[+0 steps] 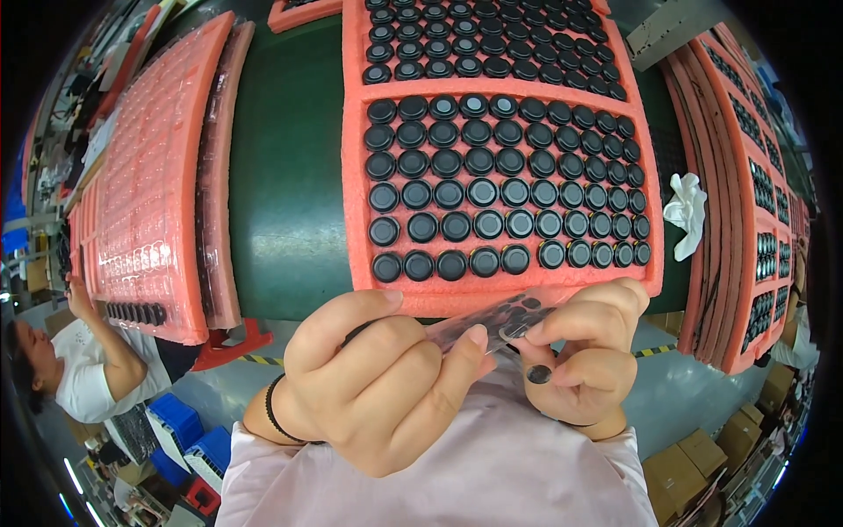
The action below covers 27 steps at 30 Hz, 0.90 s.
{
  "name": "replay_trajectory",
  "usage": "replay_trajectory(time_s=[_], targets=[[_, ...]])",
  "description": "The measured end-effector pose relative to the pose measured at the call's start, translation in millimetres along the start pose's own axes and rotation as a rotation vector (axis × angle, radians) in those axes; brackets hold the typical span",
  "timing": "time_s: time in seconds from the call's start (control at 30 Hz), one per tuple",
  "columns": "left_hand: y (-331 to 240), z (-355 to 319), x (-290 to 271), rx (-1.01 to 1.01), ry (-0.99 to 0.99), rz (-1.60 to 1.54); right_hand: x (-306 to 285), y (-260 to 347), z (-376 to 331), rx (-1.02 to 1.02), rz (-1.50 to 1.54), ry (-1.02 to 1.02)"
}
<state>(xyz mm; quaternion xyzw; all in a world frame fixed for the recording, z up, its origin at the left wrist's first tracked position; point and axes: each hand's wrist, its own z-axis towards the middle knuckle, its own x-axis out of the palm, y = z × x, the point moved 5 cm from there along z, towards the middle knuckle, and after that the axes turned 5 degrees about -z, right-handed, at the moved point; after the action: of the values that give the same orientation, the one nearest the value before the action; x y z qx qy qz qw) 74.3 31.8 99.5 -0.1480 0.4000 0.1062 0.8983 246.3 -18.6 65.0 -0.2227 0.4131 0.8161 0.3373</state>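
In front of my chest, my left hand (373, 378) is closed on a clear plastic sheet (470, 323) that carries dark round pieces. Part of a dark object (356, 333) shows between this hand's fingers; I cannot make out what it is. The fingers of my right hand (593, 347) pinch the sheet's other end. A small dark disc (538, 375) is at the tips of the right hand's lower fingers. Just beyond both hands lies a pink foam tray (357, 211) with rows of black round parts (479, 161), some with lighter grey tops.
Another filled foam tray (353, 53) adjoins it at the back on the green belt (285, 176). Plastic-covered pink trays (149, 176) stand at left, stacked filled trays (716, 202) at right. A crumpled white cloth (686, 215) lies by the right stack. A co-worker (97, 360) is at far left.
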Motion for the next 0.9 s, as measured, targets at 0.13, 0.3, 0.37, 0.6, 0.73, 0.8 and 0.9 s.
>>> replay_trajectory(time_s=[0.13, 0.3, 0.37, 0.6, 0.73, 0.8, 0.9], targets=[[5.2, -0.7, -0.2, -0.051, 0.014, -0.050, 4.8, 0.7, -2.6, -0.011, -0.023, -0.021], [10.8, -4.8, 1.1, -0.112, 0.004, -0.113, 13.0, -1.9, -8.0, -0.096, 0.007, -0.182], [13.4, -6.4, 0.8, -0.140, 0.010, -0.134, 13.2, -0.1, -8.4, -0.129, -0.029, -0.209], [19.9, -8.1, -0.6, -0.179, 0.082, -0.167, 6.6, -3.2, 1.4, -0.097, 0.118, -0.053], [20.7, -7.3, 0.3, -0.138, 0.139, -0.141, 4.0, -6.4, 20.2, -0.101, 0.193, 0.151], [20.8, -6.3, 1.6, -0.103, 0.139, -0.143, 6.8, -8.8, 22.0, -0.104, 0.197, 0.228], [19.2, -4.8, 2.5, -0.086, 0.138, -0.149, 12.8, -12.7, 17.9, -0.112, 0.372, 0.254]])
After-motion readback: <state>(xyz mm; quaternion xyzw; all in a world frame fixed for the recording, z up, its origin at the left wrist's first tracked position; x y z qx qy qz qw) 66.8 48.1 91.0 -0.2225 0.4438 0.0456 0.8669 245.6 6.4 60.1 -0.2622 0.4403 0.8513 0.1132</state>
